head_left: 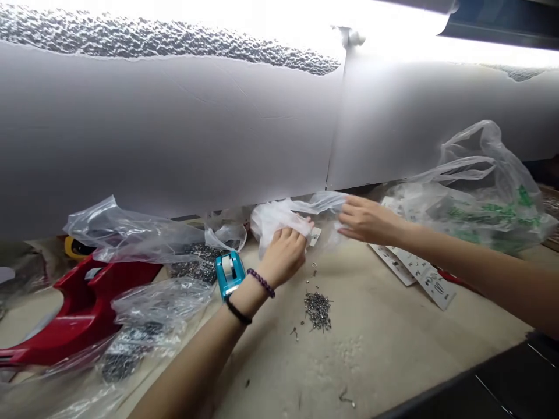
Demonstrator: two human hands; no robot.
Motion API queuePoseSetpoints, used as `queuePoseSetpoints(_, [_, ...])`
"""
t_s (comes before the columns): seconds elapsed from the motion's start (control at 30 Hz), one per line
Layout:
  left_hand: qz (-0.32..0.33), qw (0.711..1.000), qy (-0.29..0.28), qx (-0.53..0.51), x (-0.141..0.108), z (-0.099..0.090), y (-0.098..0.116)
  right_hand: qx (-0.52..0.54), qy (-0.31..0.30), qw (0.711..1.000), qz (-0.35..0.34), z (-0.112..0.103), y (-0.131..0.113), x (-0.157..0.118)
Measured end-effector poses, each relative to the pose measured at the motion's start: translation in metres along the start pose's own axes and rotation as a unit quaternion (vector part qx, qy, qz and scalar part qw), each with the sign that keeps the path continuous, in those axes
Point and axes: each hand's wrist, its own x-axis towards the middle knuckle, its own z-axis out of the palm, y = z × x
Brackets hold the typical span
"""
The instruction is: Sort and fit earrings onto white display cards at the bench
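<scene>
A crumpled white plastic bag [273, 224] lies at the back of the table, stretched between both of my hands. My left hand [287, 250] presses into its bunched part with curled fingers closed on the film. Further right, my right hand [364, 220] pinches the other end of the bag, its fingers closed. In front of the bag, a small heap of shiny metal pieces [318, 311] sits on the tabletop, with a few loose ones scattered around. Beside my left wrist stands a blue tape dispenser [230, 273]. What the bag holds, if anything, cannot be made out.
A large red tape dispenser [82, 314] and clear bags of dark metal parts [144, 337] crowd the left side. To the right are printed cards [425, 279] and a clear carrier bag with green print [489, 209]. A white panel [174, 134] rises behind.
</scene>
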Motion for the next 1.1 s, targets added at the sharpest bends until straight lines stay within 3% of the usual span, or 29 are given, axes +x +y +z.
queuePoseSetpoints(0.1, [-0.042,0.994,0.096,-0.01,0.025,-0.002,-0.019,-0.035,0.093,0.993,0.066,-0.003,0.008,-0.023])
queuePoseSetpoints(0.17, [-0.066,0.993,0.093,-0.037,0.033,0.0,-0.029,-0.01,0.141,0.984,0.11,0.005,0.005,-0.042])
queuePoseSetpoints(0.23, [-0.066,0.994,0.059,-0.068,0.032,0.003,-0.032,0.039,0.149,0.972,0.178,0.018,-0.006,-0.065])
queuePoseSetpoints(0.27, [-0.062,0.994,0.051,-0.081,0.028,0.003,-0.032,0.066,0.124,0.964,0.224,0.026,-0.015,-0.077])
queuePoseSetpoints(0.33, [-0.05,0.988,0.049,-0.14,0.016,0.0,-0.029,0.127,0.006,0.943,0.309,0.039,-0.035,-0.098])
queuePoseSetpoints(0.4, [-0.098,0.962,0.068,-0.245,0.003,-0.01,-0.024,0.166,-0.109,0.905,0.377,0.049,-0.052,-0.113])
queuePoseSetpoints(0.47, [-0.156,0.929,0.096,-0.323,-0.009,-0.024,-0.02,0.162,-0.15,0.882,0.417,0.056,-0.063,-0.119])
queuePoseSetpoints(0.67, [-0.211,0.841,0.113,-0.484,-0.029,-0.067,-0.016,0.117,-0.098,0.886,0.438,0.059,-0.06,-0.116])
queuePoseSetpoints(0.83, [-0.249,0.805,0.149,-0.518,-0.033,-0.077,-0.022,0.112,-0.032,0.889,0.443,0.047,-0.05,-0.111])
queuePoseSetpoints(0.93, [-0.243,0.795,0.145,-0.537,-0.033,-0.075,-0.024,0.132,-0.015,0.882,0.451,0.04,-0.046,-0.108])
queuePoseSetpoints(1.1, [-0.218,0.817,0.118,-0.521,-0.034,-0.072,-0.027,0.107,-0.025,0.884,0.454,0.028,-0.047,-0.11])
